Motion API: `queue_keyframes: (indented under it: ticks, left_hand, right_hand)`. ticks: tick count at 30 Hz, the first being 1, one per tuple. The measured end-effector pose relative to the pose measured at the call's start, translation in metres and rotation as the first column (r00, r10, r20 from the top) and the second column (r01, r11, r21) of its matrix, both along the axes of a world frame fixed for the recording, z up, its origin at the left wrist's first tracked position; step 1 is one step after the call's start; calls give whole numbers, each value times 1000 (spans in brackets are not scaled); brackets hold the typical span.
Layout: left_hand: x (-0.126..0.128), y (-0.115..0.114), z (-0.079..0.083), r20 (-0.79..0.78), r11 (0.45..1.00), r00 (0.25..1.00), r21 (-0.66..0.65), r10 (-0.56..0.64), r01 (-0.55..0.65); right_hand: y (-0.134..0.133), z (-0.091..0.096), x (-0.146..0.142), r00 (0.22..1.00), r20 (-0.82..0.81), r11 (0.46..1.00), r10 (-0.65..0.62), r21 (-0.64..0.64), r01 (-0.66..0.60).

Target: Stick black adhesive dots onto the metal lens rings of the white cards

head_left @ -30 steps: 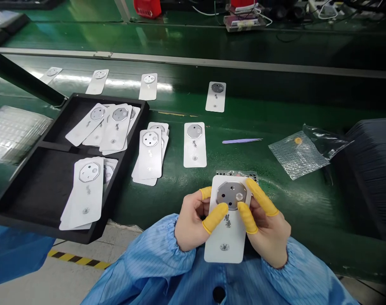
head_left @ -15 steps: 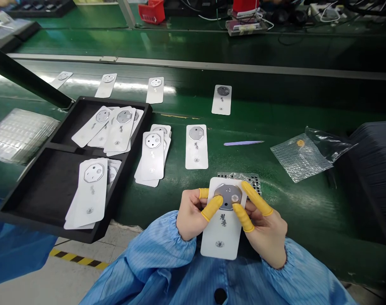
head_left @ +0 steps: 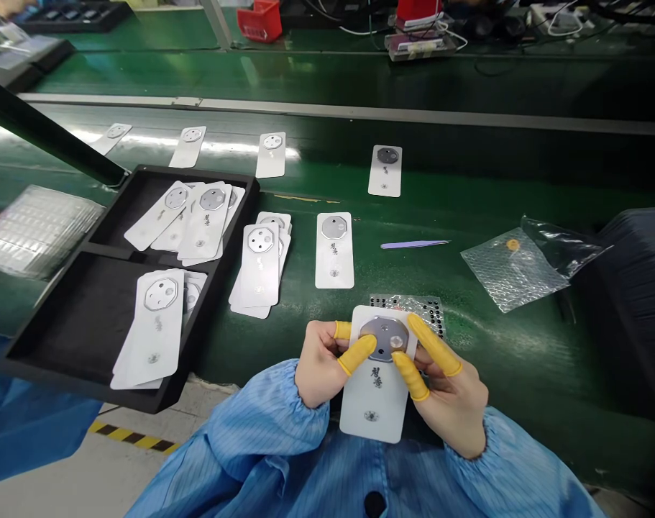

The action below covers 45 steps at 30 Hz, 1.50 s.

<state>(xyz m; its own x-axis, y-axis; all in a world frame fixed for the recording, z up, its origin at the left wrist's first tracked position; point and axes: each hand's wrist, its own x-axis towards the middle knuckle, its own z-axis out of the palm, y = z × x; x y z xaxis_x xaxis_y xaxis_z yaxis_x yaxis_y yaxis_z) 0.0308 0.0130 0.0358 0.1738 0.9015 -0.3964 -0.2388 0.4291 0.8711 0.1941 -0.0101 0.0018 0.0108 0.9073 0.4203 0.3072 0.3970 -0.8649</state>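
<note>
At the near edge of the glossy green worktop (head_left: 500, 374), the left hand (head_left: 324, 370) and right hand (head_left: 456, 399), in yellow finger cots (head_left: 358, 354), pinch a smooth white round-cornered panel (head_left: 373, 403) with a grey octagonal plate (head_left: 382, 334), before a transparent black-dotted sheet (head_left: 433, 311).

The held panel (head_left: 374, 403) partly hides the dotted sheet (head_left: 433, 311) — the right edge cuts the dark stack (head_left: 643, 288).
</note>
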Motion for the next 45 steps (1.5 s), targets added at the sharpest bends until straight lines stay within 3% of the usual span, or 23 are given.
queue_keyframes:
  ticks: [2, 8, 12, 18, 20, 23, 25, 28, 29, 31, 33, 35, 38, 41, 43, 45]
  left_hand:
    - [0, 1, -3, -4, 1000, 1000, -17, 5, -5]
    - [0, 12, -23, 111, 997, 993, -69, -32, 40]
    - [-2, 17, -28, 114, 998, 993, -57, -14, 21]
    - [0, 11, -27, 15, 1000, 1000, -20, -16, 16]
    - [-1, 10, -31, -69, 999, 997, -25, -36, 34]
    - [-11, 17, -41, -200, 990, 970, -42, -138, 133]
    - [-23, 26, -46, -244, 978, 947, -47, -209, 204]
    - [-41, 37, -49, -297, 969, 924, -26, -242, 245]
    - [-46, 38, -47, -352, 967, 905, 0, -239, 255]
    - [-54, 34, -43, -573, 954, 799, 92, -185, 287]
    - [-59, 24, -39, -812, 906, 583, 236, -15, 352]
    - [-62, 11, -37, -893, 814, 414, 368, 176, 449]
    - [-63, -8, -43, -892, 673, 370, 442, 259, 593]
    - [-63, -19, -56, -905, 607, 346, 423, 248, 673]
    - [-62, -23, -64, -897, 589, 350, 440, 269, 678]
    - [-61, -23, -69, -890, 590, 365, 456, 275, 667]
  right_hand:
    - [1, -4, 0, 1000, -20, 999, -15, -40, 15]
    - [9, -11, -1, 984, -172, 945, -41, -326, -18]
    - [13, -13, -2, 958, -286, 940, -21, -332, -79]
    - [4, -25, -8, 979, -204, 948, 19, -307, -82]
    - [2, -27, -8, 991, -103, 950, 80, -293, -107]
    - [14, -20, 4, 953, 227, 960, 200, -240, -144]
    - [40, -14, 21, 893, 399, 970, 206, -206, -132]
    - [103, -9, 51, 847, 519, 989, 114, -141, -47]
    - [126, -10, 60, 820, 564, 993, 97, -115, -38]
    - [169, -16, 74, 675, 730, 993, 110, -57, -101]
    - [199, -24, 80, 565, 809, 978, 162, -58, -199]
    - [212, -29, 81, 528, 827, 966, 195, -68, -250]
    - [199, -24, 75, 589, 783, 973, 201, -89, -213]
    - [158, -11, 59, 669, 678, 952, 304, -197, -233]
    - [126, -5, 45, 612, 644, 886, 459, -281, -369]
    - [99, -3, 32, 498, 658, 807, 565, -315, -500]
